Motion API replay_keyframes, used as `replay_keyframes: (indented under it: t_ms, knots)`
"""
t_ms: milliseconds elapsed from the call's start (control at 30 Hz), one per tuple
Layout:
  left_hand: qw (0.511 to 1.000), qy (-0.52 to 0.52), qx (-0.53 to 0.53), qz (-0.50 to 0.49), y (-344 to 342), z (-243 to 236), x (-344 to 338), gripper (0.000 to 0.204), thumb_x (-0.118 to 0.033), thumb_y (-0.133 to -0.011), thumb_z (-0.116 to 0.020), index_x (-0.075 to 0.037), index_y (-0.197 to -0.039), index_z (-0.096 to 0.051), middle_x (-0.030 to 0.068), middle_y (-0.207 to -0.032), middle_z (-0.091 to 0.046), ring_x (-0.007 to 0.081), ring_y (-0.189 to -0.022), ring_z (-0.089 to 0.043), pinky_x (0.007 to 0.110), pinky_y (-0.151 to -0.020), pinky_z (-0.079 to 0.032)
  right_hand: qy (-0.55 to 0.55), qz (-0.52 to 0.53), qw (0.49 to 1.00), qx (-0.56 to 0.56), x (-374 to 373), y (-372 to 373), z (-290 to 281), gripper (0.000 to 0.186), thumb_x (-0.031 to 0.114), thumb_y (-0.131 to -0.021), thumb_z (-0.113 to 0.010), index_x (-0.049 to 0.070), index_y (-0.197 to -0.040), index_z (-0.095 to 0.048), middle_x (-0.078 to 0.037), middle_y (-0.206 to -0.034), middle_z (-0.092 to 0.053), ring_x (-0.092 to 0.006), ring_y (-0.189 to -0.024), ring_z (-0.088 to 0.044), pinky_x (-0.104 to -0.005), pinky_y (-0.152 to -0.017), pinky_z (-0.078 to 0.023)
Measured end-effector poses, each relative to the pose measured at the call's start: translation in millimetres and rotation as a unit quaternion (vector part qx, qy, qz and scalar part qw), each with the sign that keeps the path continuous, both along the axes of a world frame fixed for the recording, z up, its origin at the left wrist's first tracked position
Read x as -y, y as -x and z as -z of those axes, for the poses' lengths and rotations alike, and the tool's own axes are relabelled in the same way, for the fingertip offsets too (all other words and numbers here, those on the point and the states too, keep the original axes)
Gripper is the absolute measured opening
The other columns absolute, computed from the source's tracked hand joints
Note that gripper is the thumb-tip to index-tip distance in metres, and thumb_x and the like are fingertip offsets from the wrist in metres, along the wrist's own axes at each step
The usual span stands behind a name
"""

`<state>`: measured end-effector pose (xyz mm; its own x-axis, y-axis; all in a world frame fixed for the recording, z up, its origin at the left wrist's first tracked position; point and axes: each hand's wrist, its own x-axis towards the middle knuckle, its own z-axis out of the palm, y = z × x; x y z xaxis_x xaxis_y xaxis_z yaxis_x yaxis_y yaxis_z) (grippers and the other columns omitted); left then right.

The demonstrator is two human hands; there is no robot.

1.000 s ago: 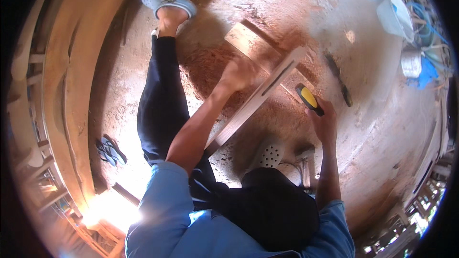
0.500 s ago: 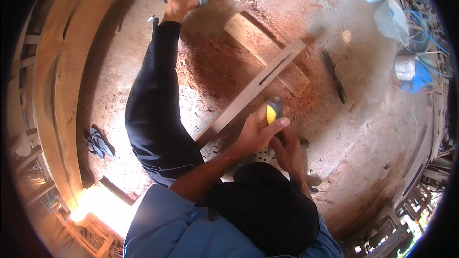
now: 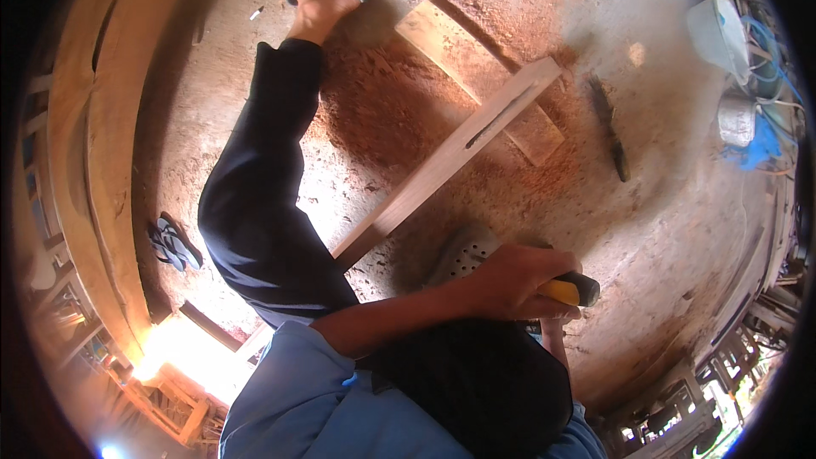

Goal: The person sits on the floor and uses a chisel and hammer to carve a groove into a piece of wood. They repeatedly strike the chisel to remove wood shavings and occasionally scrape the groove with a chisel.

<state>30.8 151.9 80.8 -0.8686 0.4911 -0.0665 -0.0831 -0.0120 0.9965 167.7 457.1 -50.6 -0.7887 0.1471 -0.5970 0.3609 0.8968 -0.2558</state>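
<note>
Dusty brown floor (image 3: 671, 238) | pale slotted wooden bar (image 3: 425, 183) | left hand (image 3: 514, 279): fingers gripping yellow-black rounded handle (image 3: 566, 292) | right hand (image 3: 552, 330): fingers hidden, cannot tell

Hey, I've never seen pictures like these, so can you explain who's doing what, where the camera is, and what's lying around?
Of course. There's no machine here: a person works with bare hands. The camera sits on their head, looking down through a fisheye lens, so straight edges bend near the rim.

The left hand is closed around a yellow-and-black handle. The right hand is just below it, mostly hidden, so I can't tell its grip.

On the ground, a long slotted wooden beam lies across a shorter flat board. To the right is a long dark object; over on the left is a pair of sandals.
</note>
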Motion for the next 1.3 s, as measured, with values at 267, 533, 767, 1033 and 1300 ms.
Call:
replay_keyframes:
  t_ms: [267, 533, 767, 1033, 1300]
  knots:
    - [0.999, 0.002, 0.053, 0.007, 7, 26, -4, 0.043, -0.041, -0.082, -0.079, -0.01, -0.107, -0.063, 0.0122, -0.092, -0.069, 0.0339, -0.084, -0.069, 0.041, -0.071, -0.052, -0.028, -0.06, 0.994, 0.089, 5, 14, 17, 0.035, 0.042, -0.081, -0.071, 0.009, -0.093, -0.068, -0.017, -0.09, -0.07, -0.0391, -0.087, -0.069, -0.0481, -0.073, -0.054]
    - [0.997, 0.026, 0.071, 0.029, 18, 36, -5, 0.047, -0.045, -0.083, -0.078, -0.01, -0.109, -0.061, 0.0137, -0.09, -0.067, 0.0354, -0.082, -0.068, 0.042, -0.069, -0.051, -0.026, -0.075, 0.989, 0.125, 7, 27, 24, 0.035, 0.044, -0.08, -0.071, 0.011, -0.092, -0.069, -0.016, -0.087, -0.071, -0.0391, -0.086, -0.069, -0.0488, -0.071, -0.054]
    - [0.997, 0.035, 0.054, 0.049, 25, 33, -9, 0.047, -0.044, -0.083, -0.078, -0.009, -0.109, -0.06, 0.0123, -0.091, -0.066, 0.0356, -0.084, -0.067, 0.043, -0.069, -0.051, 0.023, -0.038, 0.994, 0.104, 19, 40, 7, 0.034, 0.042, -0.08, -0.072, 0.011, -0.093, -0.069, -0.016, -0.094, -0.071, -0.0373, -0.09, -0.069, -0.0475, -0.074, -0.054]
    - [0.998, 0.014, -0.027, 0.052, 39, 14, -17, 0.044, -0.038, -0.08, -0.08, -0.009, -0.107, -0.059, 0.0101, -0.088, -0.064, 0.0341, -0.081, -0.066, 0.044, -0.067, -0.049, -0.015, -0.04, 0.992, 0.115, 22, 31, 15, 0.036, 0.042, -0.08, -0.073, 0.009, -0.095, -0.07, -0.016, -0.093, -0.07, -0.0368, -0.089, -0.069, -0.0474, -0.074, -0.053]
    - [0.993, 0.073, -0.024, 0.095, 41, -6, 4, 0.042, -0.031, -0.078, -0.084, -0.009, -0.106, -0.061, 0.0078, -0.092, -0.066, 0.0302, -0.08, -0.068, 0.04, -0.068, -0.051, -0.038, -0.034, 0.991, 0.127, 20, 27, 21, 0.038, 0.042, -0.079, -0.074, 0.008, -0.097, -0.07, -0.016, -0.092, -0.069, -0.0362, -0.088, -0.068, -0.0472, -0.074, -0.053]
